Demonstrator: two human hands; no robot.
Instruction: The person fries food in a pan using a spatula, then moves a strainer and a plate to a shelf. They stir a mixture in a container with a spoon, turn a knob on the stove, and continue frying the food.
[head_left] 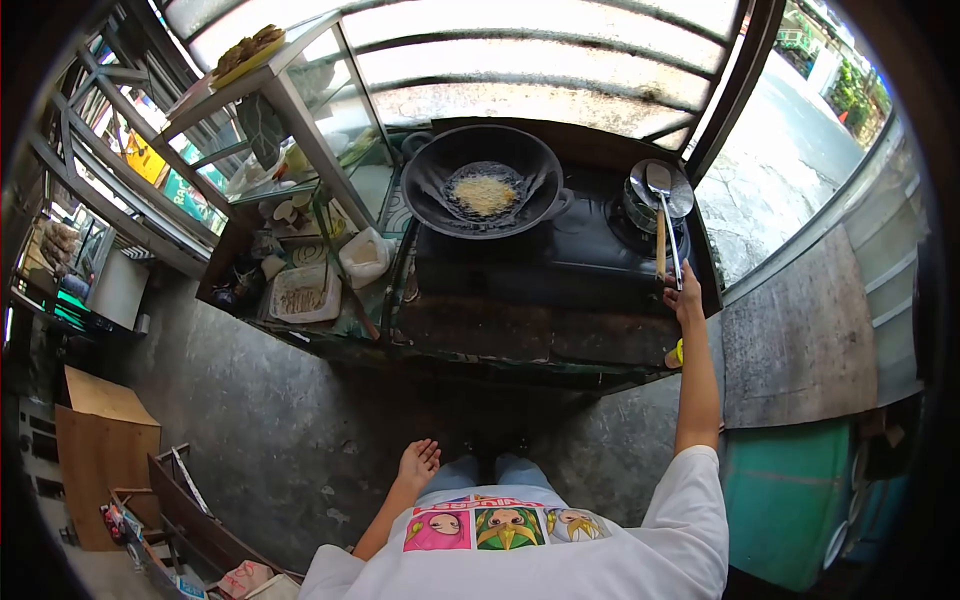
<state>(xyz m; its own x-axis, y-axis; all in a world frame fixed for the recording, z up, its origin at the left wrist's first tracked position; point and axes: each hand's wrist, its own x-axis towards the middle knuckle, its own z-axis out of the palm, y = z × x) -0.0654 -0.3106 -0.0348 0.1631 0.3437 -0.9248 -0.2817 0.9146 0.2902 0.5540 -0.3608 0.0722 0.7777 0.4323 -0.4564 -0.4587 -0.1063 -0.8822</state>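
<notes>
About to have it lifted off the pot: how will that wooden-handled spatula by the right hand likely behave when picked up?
The spatula looks stiff, with a metal blade and a straight wooden handle, so it probably won't flex. Its blade rests over the small pot beside a ladle, so it may tip blade-down if gripped at the handle's end, where the right hand is. The handle probably grips well.

We count one wok (482, 180), two long-handled utensils (665, 215), one metal pot (640, 210) beneath them, one white bag (365, 255), and perhaps one tray (305, 293).
</notes>
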